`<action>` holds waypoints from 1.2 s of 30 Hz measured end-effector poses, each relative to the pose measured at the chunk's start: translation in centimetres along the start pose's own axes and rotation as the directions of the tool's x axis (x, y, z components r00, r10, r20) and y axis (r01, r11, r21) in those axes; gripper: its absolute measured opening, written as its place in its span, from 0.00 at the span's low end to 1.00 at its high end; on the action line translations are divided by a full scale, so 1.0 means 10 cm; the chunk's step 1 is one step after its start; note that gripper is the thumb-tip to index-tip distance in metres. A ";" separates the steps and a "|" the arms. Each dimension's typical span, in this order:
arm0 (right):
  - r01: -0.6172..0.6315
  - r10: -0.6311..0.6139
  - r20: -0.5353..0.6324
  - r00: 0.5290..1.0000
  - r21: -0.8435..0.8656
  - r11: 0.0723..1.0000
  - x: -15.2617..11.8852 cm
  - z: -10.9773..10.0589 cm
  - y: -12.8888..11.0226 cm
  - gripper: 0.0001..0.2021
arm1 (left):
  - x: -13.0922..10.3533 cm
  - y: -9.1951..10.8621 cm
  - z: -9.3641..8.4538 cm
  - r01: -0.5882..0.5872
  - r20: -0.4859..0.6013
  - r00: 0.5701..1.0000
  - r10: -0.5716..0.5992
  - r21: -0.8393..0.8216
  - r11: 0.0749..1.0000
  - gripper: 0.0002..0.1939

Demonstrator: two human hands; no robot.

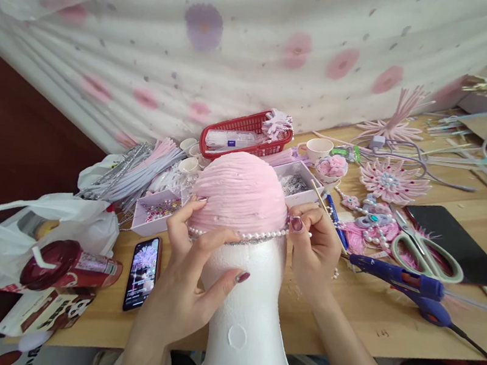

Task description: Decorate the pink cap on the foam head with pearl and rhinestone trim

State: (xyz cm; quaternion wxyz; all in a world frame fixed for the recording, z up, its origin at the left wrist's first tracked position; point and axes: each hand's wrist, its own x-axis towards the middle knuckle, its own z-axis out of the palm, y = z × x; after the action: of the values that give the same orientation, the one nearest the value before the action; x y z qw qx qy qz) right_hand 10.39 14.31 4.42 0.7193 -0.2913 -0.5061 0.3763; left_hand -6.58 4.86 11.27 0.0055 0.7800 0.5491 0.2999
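— both hands were on it: the left hand (194,261) pressed the pearl string (258,236) against the rim of the pink cap (242,191) on the foam head (245,318), the right hand (314,243) pinched its far end taut.
— mid-fitting, i'd judge; next called for steady tension round the curve.
— the glue gun (412,286) and scissors (426,251) lay just beside her right wrist, the phone (143,271) by her left.

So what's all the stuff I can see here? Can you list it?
foam head: one, white, front middle
cap: one, pink, on the foam head
pearl string: one, white, along the cap's edge
glue gun: one, blue, right of the head
scissors: one, grey-green, by the glue gun
phone: one, black, left
basket: one, red, behind
table: one, wooden
left hand: pinching the pearl string
right hand: pinching the pearl string
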 end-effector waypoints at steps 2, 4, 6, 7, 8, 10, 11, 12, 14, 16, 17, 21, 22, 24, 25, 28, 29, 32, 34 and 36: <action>-0.008 0.008 0.004 1.000 -0.003 1.000 0.00 0.00 0.00 0.19 | 0.00 0.00 0.00 0.003 0.000 1.000 -0.003 0.014 1.000 0.19; -0.020 0.020 0.011 1.000 0.004 1.000 0.00 0.00 0.00 0.18 | -0.01 0.00 -0.01 0.012 -0.004 1.000 -0.012 0.028 1.000 0.18; -0.022 0.021 0.021 1.000 0.017 1.000 -0.01 0.01 0.00 0.17 | -0.03 -0.01 -0.01 0.023 -0.005 1.000 -0.023 0.041 0.999 0.19; -0.015 0.014 0.028 1.000 0.021 1.000 -0.01 0.01 0.01 0.16 | -0.03 -0.01 -0.02 0.029 -0.003 1.000 -0.028 0.046 0.999 0.19; -0.004 0.003 0.036 0.999 0.025 1.000 -0.01 0.01 0.01 0.16 | -0.04 -0.01 -0.02 0.034 -0.003 0.999 -0.034 0.048 0.998 0.19; 0.014 -0.015 0.050 0.999 0.029 0.999 -0.02 0.01 0.01 0.15 | -0.05 -0.01 -0.03 0.047 -0.006 0.999 -0.047 0.044 0.998 0.18; 0.019 -0.020 0.056 0.998 0.027 0.999 -0.02 0.01 0.02 0.15 | -0.05 -0.01 -0.03 0.050 -0.011 0.999 -0.050 0.040 0.998 0.18; 0.021 -0.023 0.062 0.998 0.025 0.999 -0.02 0.01 0.02 0.15 | -0.06 -0.01 -0.03 0.053 -0.017 0.998 -0.052 0.036 0.998 0.18; 0.025 -0.026 0.066 0.997 0.022 0.999 -0.02 0.01 0.02 0.15 | -0.06 0.00 -0.03 0.043 -0.021 0.999 -0.043 0.036 0.998 0.18; 0.028 -0.030 0.065 0.997 0.024 0.999 -0.02 0.01 0.01 0.16 | -0.07 -0.01 -0.03 0.032 -0.022 0.999 -0.031 0.035 0.999 0.18; 0.028 -0.029 0.063 0.998 0.029 0.999 -0.02 0.02 0.00 0.16 | -0.07 -0.01 -0.03 0.029 -0.025 0.999 -0.029 0.033 0.999 0.18; 0.017 -0.019 0.064 0.998 0.034 0.999 0.00 0.03 -0.03 0.18 | -0.07 -0.02 -0.04 0.006 -0.026 1.000 -0.005 0.028 1.000 0.20; 0.013 -0.014 0.062 0.998 0.027 1.000 0.00 0.03 -0.04 0.19 | -0.07 -0.03 -0.05 0.003 -0.013 1.000 -0.002 0.037 0.999 0.20; 0.002 -0.003 0.055 0.999 0.011 1.000 -0.01 0.03 -0.05 0.19 | -0.08 -0.03 -0.06 -0.002 0.021 1.000 0.001 0.068 0.998 0.20; -0.004 0.004 0.047 0.999 0.007 1.000 -0.01 0.03 -0.05 0.20 | -0.09 -0.04 -0.07 -0.003 0.036 0.999 0.000 0.088 0.996 0.20; -0.020 0.020 0.027 0.999 0.009 1.000 -0.02 0.04 -0.06 0.20 | -0.10 -0.04 -0.08 -0.012 0.065 0.998 0.003 0.138 0.990 0.20; -0.025 0.025 0.022 0.999 0.011 1.000 -0.02 0.05 -0.06 0.20 | -0.10 -0.05 -0.09 -0.015 0.068 0.998 0.005 0.146 0.989 0.19; -0.043 0.043 0.012 0.999 0.011 0.999 -0.02 0.06 -0.07 0.20 | -0.10 -0.04 -0.10 -0.010 0.078 0.997 -0.002 0.152 0.988 0.19; -0.050 0.050 0.008 0.999 0.017 0.999 -0.02 0.07 -0.08 0.21 | -0.10 -0.04 -0.10 -0.005 0.088 0.996 -0.008 0.149 0.989 0.19; -0.057 0.057 0.003 0.998 0.022 0.998 -0.02 0.07 -0.08 0.21 | -0.09 -0.03 -0.10 -0.004 0.086 0.996 -0.008 0.141 0.990 0.19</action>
State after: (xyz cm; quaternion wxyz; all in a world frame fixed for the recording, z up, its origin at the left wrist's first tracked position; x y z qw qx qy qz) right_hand 9.90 13.73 5.23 0.7107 -0.2973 -0.4944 0.4026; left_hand -7.53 3.90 11.55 -0.0255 0.7902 0.5690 0.2262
